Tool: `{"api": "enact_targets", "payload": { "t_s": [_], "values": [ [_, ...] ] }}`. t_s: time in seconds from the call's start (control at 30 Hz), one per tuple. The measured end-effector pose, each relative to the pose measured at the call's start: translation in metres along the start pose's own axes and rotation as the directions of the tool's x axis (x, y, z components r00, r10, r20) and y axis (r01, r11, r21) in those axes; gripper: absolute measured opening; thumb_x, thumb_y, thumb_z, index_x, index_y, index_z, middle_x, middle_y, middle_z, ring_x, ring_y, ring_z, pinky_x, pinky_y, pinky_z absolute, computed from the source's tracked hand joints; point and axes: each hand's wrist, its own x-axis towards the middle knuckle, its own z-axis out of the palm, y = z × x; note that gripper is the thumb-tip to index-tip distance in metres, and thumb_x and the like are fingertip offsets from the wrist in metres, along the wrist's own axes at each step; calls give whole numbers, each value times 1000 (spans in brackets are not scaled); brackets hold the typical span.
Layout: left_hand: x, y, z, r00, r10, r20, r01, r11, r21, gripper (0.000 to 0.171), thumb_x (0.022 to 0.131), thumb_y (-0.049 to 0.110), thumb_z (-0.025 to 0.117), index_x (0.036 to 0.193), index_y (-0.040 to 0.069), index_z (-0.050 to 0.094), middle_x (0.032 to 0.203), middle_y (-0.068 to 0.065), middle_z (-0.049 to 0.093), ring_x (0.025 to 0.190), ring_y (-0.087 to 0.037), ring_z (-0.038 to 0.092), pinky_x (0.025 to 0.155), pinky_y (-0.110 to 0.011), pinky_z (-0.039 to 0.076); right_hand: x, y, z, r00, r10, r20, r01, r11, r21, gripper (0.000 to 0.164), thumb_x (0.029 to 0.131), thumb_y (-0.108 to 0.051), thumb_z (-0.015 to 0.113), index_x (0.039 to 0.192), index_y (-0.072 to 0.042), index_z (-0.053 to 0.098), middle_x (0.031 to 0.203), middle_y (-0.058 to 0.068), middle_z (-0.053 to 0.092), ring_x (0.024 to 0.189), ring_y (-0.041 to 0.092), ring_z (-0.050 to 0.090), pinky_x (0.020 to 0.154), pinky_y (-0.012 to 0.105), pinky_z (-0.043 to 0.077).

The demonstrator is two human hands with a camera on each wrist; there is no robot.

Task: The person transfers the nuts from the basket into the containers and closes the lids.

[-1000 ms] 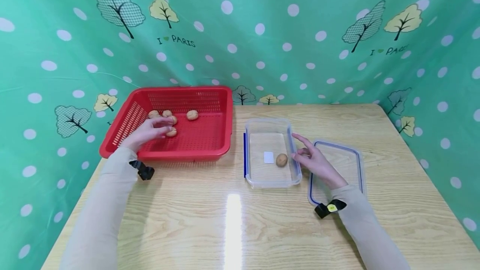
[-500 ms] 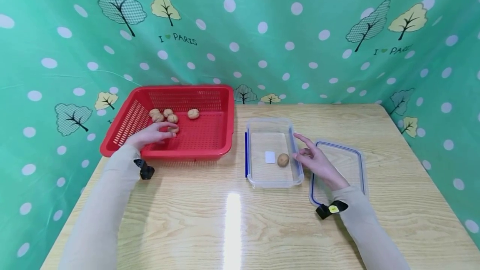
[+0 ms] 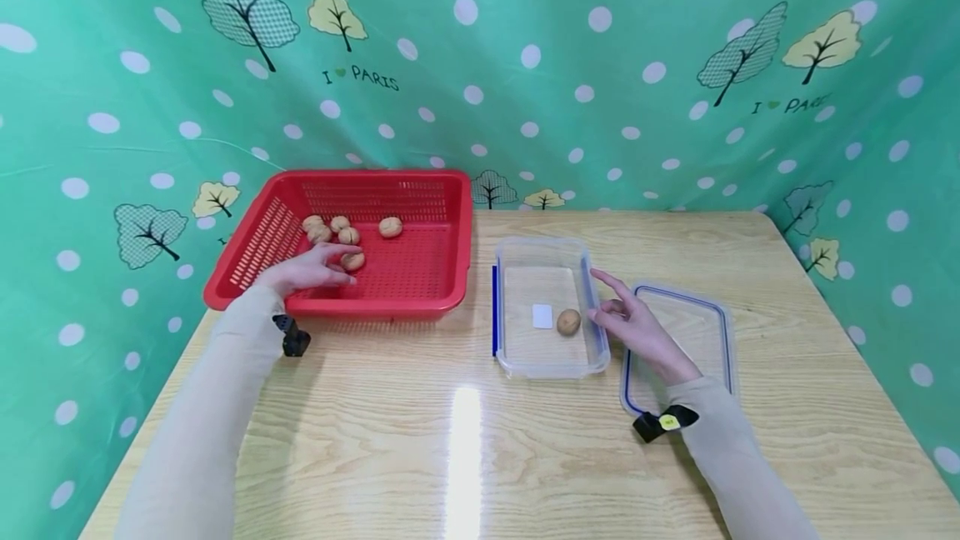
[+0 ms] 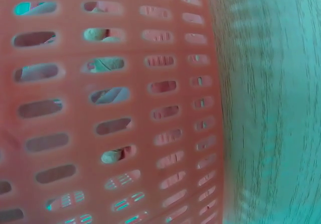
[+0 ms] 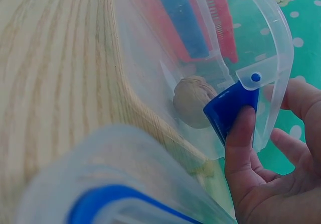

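Note:
In the head view, my left hand [image 3: 311, 267] reaches into a red plastic basket [image 3: 390, 307]. Its thumb and fingers spread around a walnut [image 3: 353, 262], with a small gap seeming to show below the nut. Through the slots of the basket wall [image 4: 135, 53], the left wrist view gives only scraps of that hand. My right hand [image 3: 633, 323] holds the side of a clear lidless container [image 3: 547, 368]. In the right wrist view its thumb lies on a blue latch flap [image 5: 231, 108], the index finger at the rim. One walnut [image 5: 193, 102] lies inside the container.
Several more walnuts [image 3: 319, 233] lie at the basket's back left, and another walnut [image 3: 390, 227] sits nearer its middle. A clear lid with a blue seal [image 3: 686, 307] lies under the right forearm. A green patterned cloth [image 3: 480, 65] hangs behind the wooden table [image 3: 375, 440].
My left hand has shifted slightly right and toward me inside the basket, and the walnuts behind it show more fully. The right hand stays on the container. The head view has drifted slightly.

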Motion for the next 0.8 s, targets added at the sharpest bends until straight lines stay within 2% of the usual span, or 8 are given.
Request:
{"api": "enact_targets", "payload": {
  "t_s": [0.1, 0.2, 0.3, 0.5, 0.63, 0.8],
  "values": [
    [0, 2, 0, 1000, 4, 19, -4, 1000, -14, 64, 91, 18, 67, 140, -10, 37, 136, -29, 37, 118, -39, 38, 98, -51, 35, 0, 0, 0, 1000, -3, -2, 3, 1000, 2, 64, 98, -12, 57, 153, -21, 27, 92, 11, 53, 70, 13, 49, 66, 28, 44],
    [-1, 3, 0, 1000, -2, 19, 2, 1000, -19, 66, 91, 18, 66, 142, -8, 35, 137, -29, 38, 117, -37, 39, 98, -48, 36, 0, -1, 0, 1000, 1, -2, -1, 1000, 4, 63, 98, -11, 57, 153, -21, 27, 92, 11, 53, 69, 14, 47, 65, 28, 44],
    [-1, 2, 0, 1000, 6, -9, -6, 999, -46, 66, 90, 17, 66, 143, -6, 35, 139, -28, 37, 120, -38, 37, 100, -48, 35, 0, -1, -1, 1000, -3, -3, 3, 1000, -4, 63, 98, -10, 56, 153, -21, 27, 91, 11, 52, 67, 15, 46, 64, 28, 43],
    [1, 0, 1, 994, 43, -97, -59, 983, -173, 53, 92, 10, 64, 139, -4, 41, 140, -25, 35, 121, -35, 35, 98, -43, 35, -1, 0, 0, 1000, 6, -4, -6, 1000, 8, 63, 98, -11, 56, 153, -22, 27, 93, 11, 52, 66, 12, 44, 64, 28, 44],
    [1, -1, 1, 987, 58, -148, -83, 982, -172, 44, 93, 10, 63, 132, -5, 47, 131, -24, 41, 116, -34, 38, 92, -39, 37, -1, 1, 0, 1000, 13, -4, -13, 1000, 17, 63, 99, -12, 57, 153, -23, 27, 94, 12, 51, 66, 11, 45, 64, 28, 44],
    [0, -1, 2, 981, 110, -158, -136, 978, -161, 42, 94, 16, 64, 129, -4, 51, 127, -22, 47, 106, -32, 49, 84, -35, 46, -1, -1, 1, 1000, 22, -3, -22, 1000, 10, 63, 98, -14, 57, 153, -24, 27, 95, 12, 52, 70, 13, 47, 66, 29, 44]
  ]
}}
